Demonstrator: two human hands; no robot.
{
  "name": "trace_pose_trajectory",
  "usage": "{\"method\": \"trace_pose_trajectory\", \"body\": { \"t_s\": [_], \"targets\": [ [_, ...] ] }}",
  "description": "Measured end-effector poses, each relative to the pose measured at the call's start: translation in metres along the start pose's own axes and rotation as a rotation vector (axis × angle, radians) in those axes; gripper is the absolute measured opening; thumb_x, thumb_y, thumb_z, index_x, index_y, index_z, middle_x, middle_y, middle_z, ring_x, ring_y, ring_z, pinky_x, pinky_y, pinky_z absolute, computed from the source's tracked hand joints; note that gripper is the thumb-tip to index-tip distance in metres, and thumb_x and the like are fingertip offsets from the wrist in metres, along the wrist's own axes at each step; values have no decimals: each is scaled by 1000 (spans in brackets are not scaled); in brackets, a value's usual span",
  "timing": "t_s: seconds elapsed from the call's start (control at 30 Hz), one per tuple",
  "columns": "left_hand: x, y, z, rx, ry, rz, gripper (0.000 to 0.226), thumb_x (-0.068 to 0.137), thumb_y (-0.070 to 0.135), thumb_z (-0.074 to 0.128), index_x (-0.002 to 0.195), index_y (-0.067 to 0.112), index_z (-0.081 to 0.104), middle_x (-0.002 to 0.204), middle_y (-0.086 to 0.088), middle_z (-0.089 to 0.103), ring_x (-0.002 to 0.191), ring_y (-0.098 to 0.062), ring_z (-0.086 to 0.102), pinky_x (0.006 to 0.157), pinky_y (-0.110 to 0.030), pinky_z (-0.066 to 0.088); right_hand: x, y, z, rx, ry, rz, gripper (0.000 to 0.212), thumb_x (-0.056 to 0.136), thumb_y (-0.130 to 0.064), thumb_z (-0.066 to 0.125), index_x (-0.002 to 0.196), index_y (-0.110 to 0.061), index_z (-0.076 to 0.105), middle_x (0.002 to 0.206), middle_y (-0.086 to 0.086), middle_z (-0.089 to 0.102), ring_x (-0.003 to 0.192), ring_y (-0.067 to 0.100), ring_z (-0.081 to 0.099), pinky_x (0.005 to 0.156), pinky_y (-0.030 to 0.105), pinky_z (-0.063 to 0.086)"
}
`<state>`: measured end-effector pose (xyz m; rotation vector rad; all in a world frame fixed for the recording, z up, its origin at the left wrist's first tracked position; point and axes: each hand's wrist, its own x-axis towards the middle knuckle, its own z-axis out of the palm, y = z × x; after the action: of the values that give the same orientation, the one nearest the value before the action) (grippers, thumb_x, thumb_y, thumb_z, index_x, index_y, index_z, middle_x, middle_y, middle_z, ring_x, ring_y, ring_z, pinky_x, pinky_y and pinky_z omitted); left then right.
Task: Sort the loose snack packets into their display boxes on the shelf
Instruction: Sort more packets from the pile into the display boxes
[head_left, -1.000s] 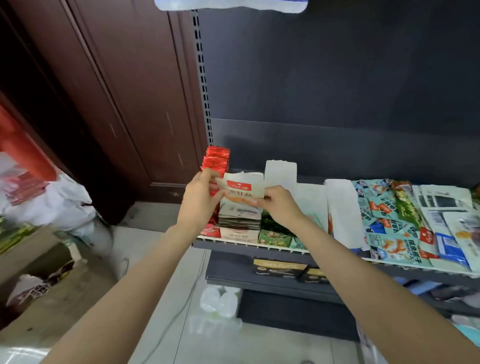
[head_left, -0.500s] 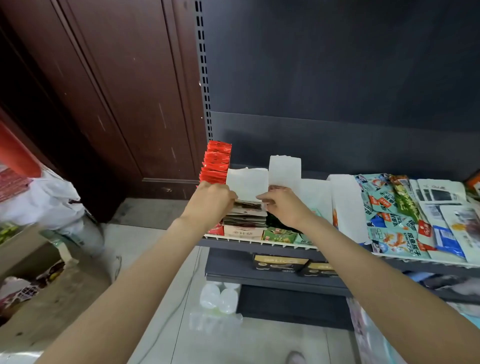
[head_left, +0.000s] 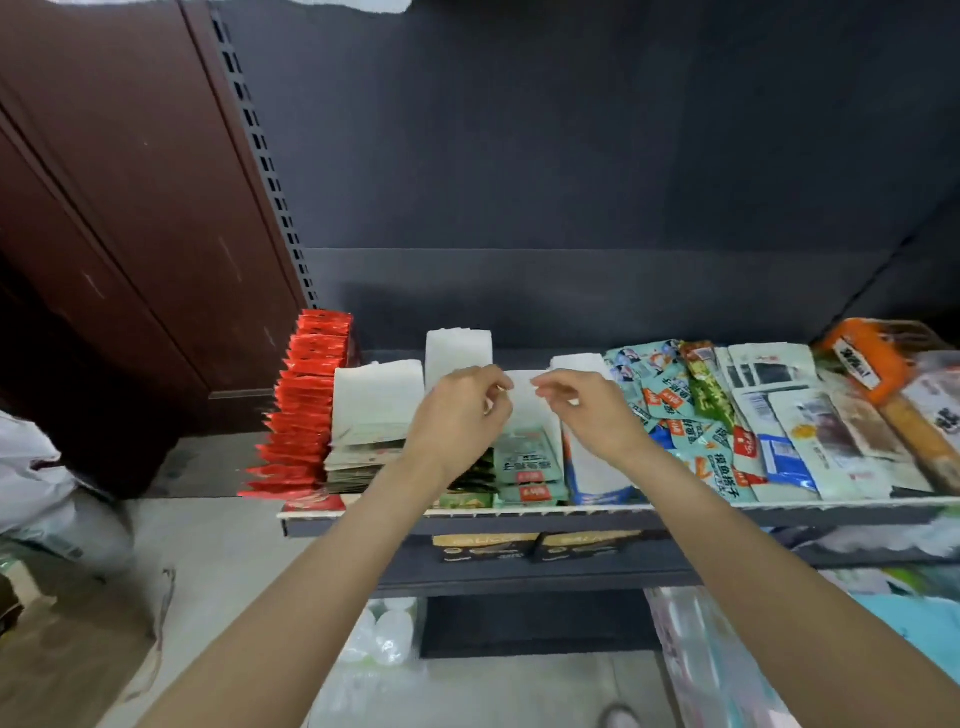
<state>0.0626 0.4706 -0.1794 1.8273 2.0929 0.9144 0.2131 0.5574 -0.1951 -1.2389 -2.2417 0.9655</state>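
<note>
Dark shelf (head_left: 613, 512) against a grey back panel. Our left hand (head_left: 460, 415) and right hand (head_left: 589, 413) hover above the pale green packets' box (head_left: 527, 460), fingers loosely curled, each grip holding nothing. Loose packets (head_left: 691, 415) lie right of that box, probably next to sort.

Green packets (head_left: 470, 486) behind left wrist, orange box (head_left: 866, 358) cut off — right edge, floor bag (head_left: 47, 499) blurred

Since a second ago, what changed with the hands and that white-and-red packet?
Both hands let go of the packet; it is no longer held, presumably on the stack in the white display box. The left hand and right hand shifted right, empty, over the pale green packets. Red packets unchanged.
</note>
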Motion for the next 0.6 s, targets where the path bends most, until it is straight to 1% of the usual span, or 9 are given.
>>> {"method": "trace_pose_trajectory", "body": {
  "t_s": [0.07, 0.13, 0.27, 0.3, 0.37, 0.43, 0.47, 0.53, 0.6],
  "targets": [
    [17, 38, 31, -6, -8, 21, 24, 91, 24, 49, 110, 19, 63, 100, 4, 64, 95, -14, 55, 82, -32, 47, -2, 34, -29, 4, 83, 71, 31, 91, 0, 49, 115, -13, 65, 109, 5, 68, 98, 12, 61, 92, 21, 44],
    [36, 75, 68, -2, -43, 31, 28, 91, 23, 49, 114, 15, 61, 107, -2, 63, 106, -20, 52, 87, -34, 46, -5, 73, -58, -34, 113, 154, 33, 90, -1, 50, 120, -11, 61, 115, 7, 65, 104, 16, 60, 87, 19, 41],
    [72, 131, 152, 59, -200, -15, 39, 93, 22, 49, 129, 7, 49, 126, -13, 51, 120, -29, 45, 98, -37, 41, -8, 163, -112, -239, 133, 307, 44, 90, -10, 55, 134, -8, 48, 133, 15, 53, 122, 29, 49, 98, 31, 39],
    [80, 140, 173, 79, -251, -25, 42, 94, 22, 48, 132, 5, 45, 130, -14, 48, 123, -29, 43, 100, -37, 39, -9, 184, -123, -276, 134, 357, 50, 90, -13, 57, 138, -8, 42, 138, 16, 46, 128, 31, 42, 102, 34, 36],
    [94, 152, 213, 93, -359, -53, 51, 95, 23, 47, 140, 5, 34, 142, -14, 38, 133, -29, 34, 108, -37, 32, -12, 222, -145, -304, 109, 463, 63, 92, -20, 57, 146, -11, 25, 152, 15, 22, 141, 31, 19, 111, 38, 24],
    [103, 157, 246, 103, -482, -106, 62, 95, 26, 47, 148, 9, 18, 155, -10, 19, 143, -26, 17, 116, -36, 21, -15, 252, -162, -321, 51, 526, 74, 93, -24, 55, 150, -15, 9, 158, 13, -2, 146, 29, -2, 116, 39, 14],
    [106, 157, 260, 122, -537, -132, 68, 96, 28, 47, 150, 11, 11, 158, -8, 9, 145, -24, 10, 118, -35, 16, -16, 265, -167, -345, 13, 534, 78, 93, -26, 56, 151, -15, 4, 158, 13, -7, 146, 28, -7, 117, 38, 10],
    [108, 156, 282, 151, -618, -192, 74, 96, 31, 48, 151, 15, 1, 159, -5, -2, 146, -22, 2, 119, -32, 9, -14, 285, -168, -438, -60, 501, 82, 93, -27, 56, 151, -12, 0, 157, 17, -8, 146, 29, -8, 117, 38, 8],
    [110, 156, 294, 173, -643, -232, 75, 95, 32, 48, 151, 16, 0, 159, -5, -5, 146, -21, -1, 118, -30, 6, -12, 292, -162, -550, -38, 419, 77, 93, -17, 56, 150, -9, 6, 157, 18, 1, 146, 30, 0, 117, 40, 17]
  ]
}}
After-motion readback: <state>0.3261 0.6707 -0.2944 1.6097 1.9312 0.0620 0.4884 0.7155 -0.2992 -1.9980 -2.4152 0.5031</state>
